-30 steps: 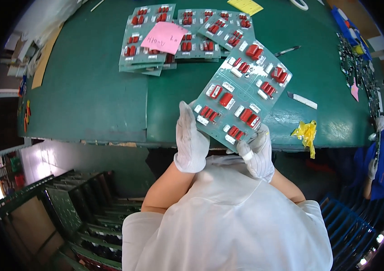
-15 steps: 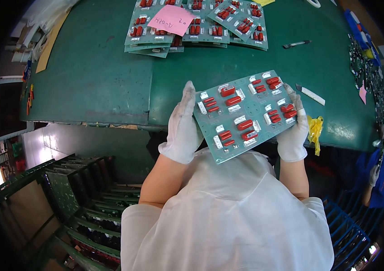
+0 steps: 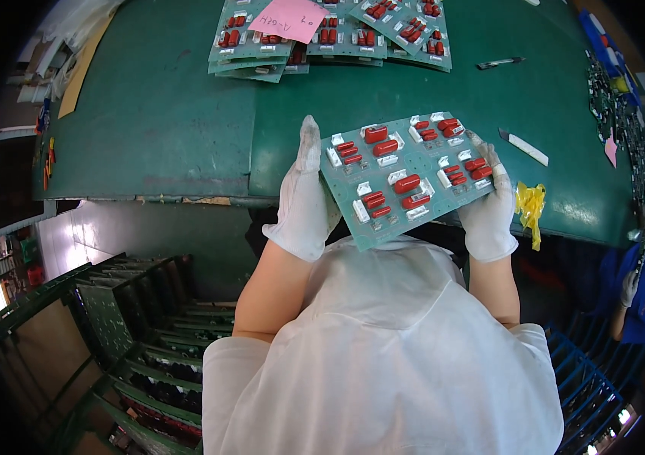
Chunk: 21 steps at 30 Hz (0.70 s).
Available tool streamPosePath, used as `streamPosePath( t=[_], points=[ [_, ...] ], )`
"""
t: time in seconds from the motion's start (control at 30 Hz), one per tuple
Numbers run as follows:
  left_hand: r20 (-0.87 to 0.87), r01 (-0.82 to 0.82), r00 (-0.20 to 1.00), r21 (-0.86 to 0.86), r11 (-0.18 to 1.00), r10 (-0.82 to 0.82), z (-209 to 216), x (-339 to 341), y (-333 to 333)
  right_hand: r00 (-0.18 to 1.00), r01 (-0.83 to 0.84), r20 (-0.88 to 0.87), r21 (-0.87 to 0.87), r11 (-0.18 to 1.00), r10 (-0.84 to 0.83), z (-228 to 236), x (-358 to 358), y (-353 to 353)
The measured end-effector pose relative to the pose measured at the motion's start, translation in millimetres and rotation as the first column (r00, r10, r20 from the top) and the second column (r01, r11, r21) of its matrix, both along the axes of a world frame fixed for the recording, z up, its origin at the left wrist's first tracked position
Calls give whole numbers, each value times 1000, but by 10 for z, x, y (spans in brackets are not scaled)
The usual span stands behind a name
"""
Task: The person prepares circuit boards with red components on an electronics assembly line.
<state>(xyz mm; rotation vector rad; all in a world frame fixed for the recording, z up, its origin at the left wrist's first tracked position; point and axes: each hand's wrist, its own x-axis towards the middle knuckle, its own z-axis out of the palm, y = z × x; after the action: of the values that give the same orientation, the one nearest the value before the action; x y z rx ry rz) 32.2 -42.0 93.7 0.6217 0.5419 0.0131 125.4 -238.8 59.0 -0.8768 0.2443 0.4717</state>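
Observation:
Between my two gloved hands is a green circuit board (image 3: 416,165) with red capacitors and white connectors, tilted above the table's near edge. My left hand (image 3: 300,205) bears against its left edge with the palm side, thumb hidden and fingers stretched upward. My right hand (image 3: 491,216) grips the right edge, its fingertips curled at the board's upper right corner. Both gloves are white with greyish fingertips. Beyond the board, stacks of similar circuit boards (image 3: 256,51) lie at the table's far side, topped by a pink paper note (image 3: 290,20).
On the green table (image 3: 171,136) lie a pen (image 3: 500,64), a white-handled cutter knife (image 3: 526,149) and crumpled yellow plastic (image 3: 530,212). A dark monitor (image 3: 13,182) stands at left. Green racks (image 3: 163,334) are at lower left. At right, a person in blue (image 3: 637,296) handles boards.
The circuit board has risen slightly in view and its near edge has tipped, with both hands moving along. The table's things have shifted a little upward in the picture.

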Motion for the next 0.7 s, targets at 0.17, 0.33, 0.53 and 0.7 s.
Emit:
streamPosePath(
  t=[0.17,0.33,0.53,0.7],
  points=[
    [2,-17,1000,-48,999,17,-130,-12,5,998,28,-55,3,1000,-27,18,-28,7],
    [-68,-32,997,-172,985,20,-282,-42,33,995,12,101,-78,997,-4,149,-143,31],
    [-86,-23,996,-204,979,6,-139,-39,46,894,66,427,-426,902,136,170,-250,41],
    [-141,-106,987,-191,976,79,-132,-21,65,961,23,274,-234,972,43,301,-304,104]
  ],
)
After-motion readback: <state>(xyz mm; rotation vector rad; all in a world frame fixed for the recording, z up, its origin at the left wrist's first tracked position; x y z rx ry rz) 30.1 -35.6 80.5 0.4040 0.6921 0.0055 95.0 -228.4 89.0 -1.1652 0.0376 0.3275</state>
